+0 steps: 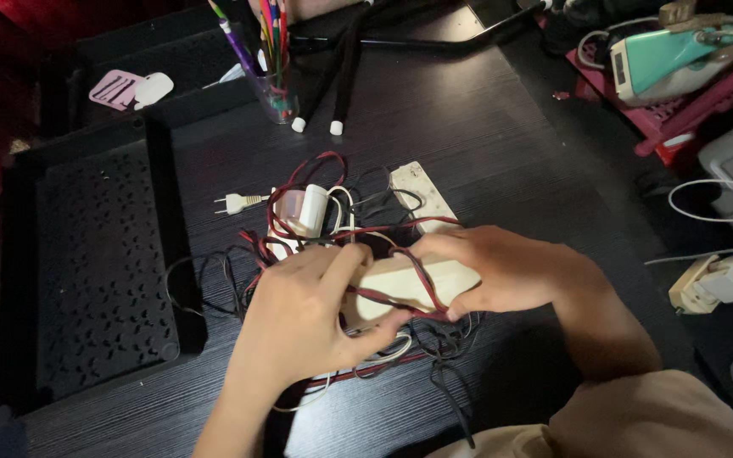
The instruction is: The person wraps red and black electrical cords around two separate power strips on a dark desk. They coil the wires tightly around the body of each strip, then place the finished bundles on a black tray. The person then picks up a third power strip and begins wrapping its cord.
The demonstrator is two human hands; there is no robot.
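My left hand (299, 318) and my right hand (506, 270) both grip a cream rectangular block (400, 284) wrapped in red and black wires (422, 271), low over a dark wooden table (468, 144). The left thumb presses on the block's left end; the right fingers curl around its right end. Beneath lies a tangle of black, red and white cables (299, 212) with a white adapter (311, 208), a white two-pin plug (235, 203) and a white power strip (417, 191).
A black perforated tray (95, 254) sits at the left. A clear cup of pencils (275, 89) stands at the back, a pink clip (114, 88) beside it. At the right are a teal iron (672, 55) in a red crate and a socket block (714, 284).
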